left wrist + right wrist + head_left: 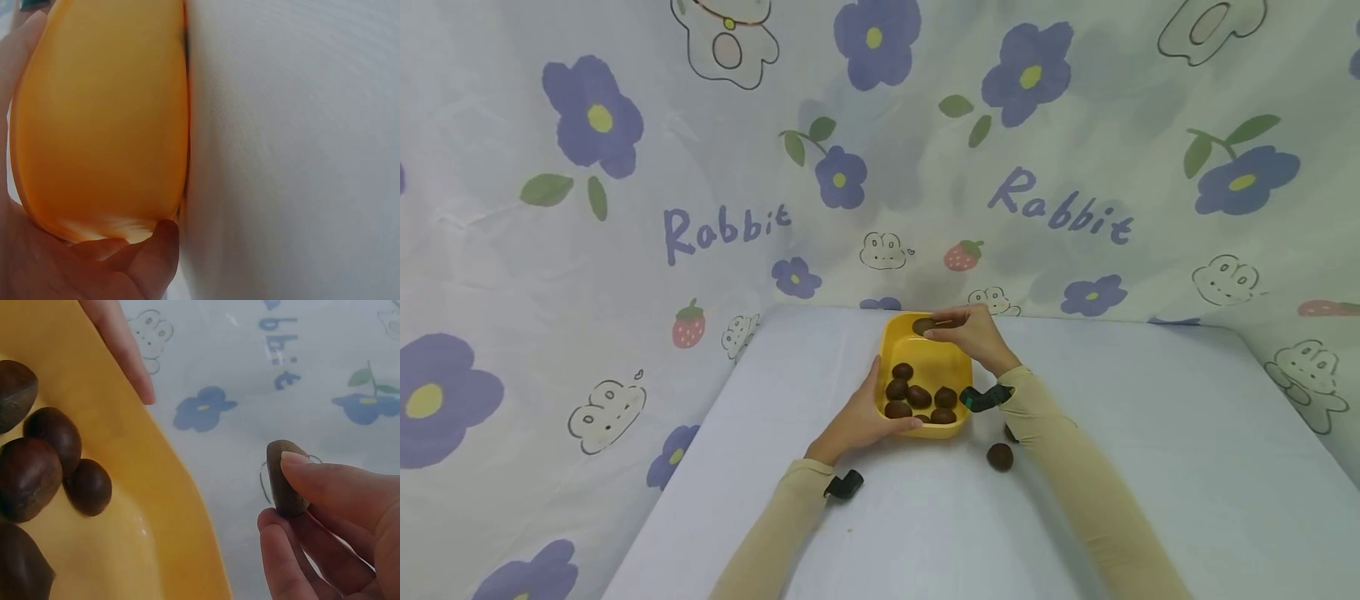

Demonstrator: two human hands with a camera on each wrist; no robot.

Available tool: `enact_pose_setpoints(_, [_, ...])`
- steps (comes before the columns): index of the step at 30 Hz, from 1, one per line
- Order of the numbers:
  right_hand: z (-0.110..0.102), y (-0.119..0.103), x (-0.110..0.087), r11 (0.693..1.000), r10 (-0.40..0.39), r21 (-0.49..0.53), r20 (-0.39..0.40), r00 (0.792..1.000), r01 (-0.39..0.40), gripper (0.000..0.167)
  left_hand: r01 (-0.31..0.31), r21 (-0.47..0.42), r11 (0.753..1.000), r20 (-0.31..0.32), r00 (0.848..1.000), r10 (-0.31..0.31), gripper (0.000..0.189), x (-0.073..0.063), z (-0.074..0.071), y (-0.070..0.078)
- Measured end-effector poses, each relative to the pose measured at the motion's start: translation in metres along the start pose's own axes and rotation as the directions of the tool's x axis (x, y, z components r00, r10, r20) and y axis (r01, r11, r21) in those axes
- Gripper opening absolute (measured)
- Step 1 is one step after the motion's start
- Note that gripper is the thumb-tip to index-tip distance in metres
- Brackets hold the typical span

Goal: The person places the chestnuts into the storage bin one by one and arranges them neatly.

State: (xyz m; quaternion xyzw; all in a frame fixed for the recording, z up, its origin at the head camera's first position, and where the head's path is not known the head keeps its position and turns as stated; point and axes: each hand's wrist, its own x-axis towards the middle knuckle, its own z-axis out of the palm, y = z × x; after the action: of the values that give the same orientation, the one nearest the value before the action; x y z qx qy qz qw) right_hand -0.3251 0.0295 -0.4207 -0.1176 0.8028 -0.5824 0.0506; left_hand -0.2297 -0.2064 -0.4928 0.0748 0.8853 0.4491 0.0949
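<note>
A yellow plastic tray (936,354) stands on the white table with several brown chestnuts (919,397) gathered at its near end. My left hand (861,421) grips the tray's left near corner, its thumb along the near rim; the left wrist view shows fingers under the tray wall (106,125). Above the tray's far end, my right hand (966,332) pinches one chestnut (285,479) between thumb and fingers. In the right wrist view that chestnut is apart from the tray rim, with more chestnuts (28,478) lying inside.
On the table right of the tray lies a loose chestnut (1000,457), and another (1011,432) is partly hidden by the right forearm. Behind the table (1120,392) hangs a white cloth (910,150) printed with flowers and rabbits.
</note>
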Motion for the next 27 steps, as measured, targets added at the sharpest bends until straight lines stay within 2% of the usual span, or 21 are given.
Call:
enact_pose_setpoints(10, [0.023,0.008,0.018,1.0,0.017,-0.02,0.0,1.0,-0.017,0.037,-0.043,-0.005,0.999,0.018,0.999,0.043,0.138,0.001,-0.001,-0.004])
enact_pose_setpoints(15, [0.031,0.01,0.023,0.996,0.039,-0.078,0.004,0.999,-0.038,0.034,-0.073,-0.003,0.997,0.009,0.997,0.073,0.14,0.002,-0.001,-0.007])
enact_pose_setpoints(27, [0.041,0.025,0.03,0.989,0.083,-0.123,-0.006,0.997,-0.083,0.031,-0.059,0.013,0.998,-0.004,0.998,0.059,0.14,0.002,-0.001,-0.005])
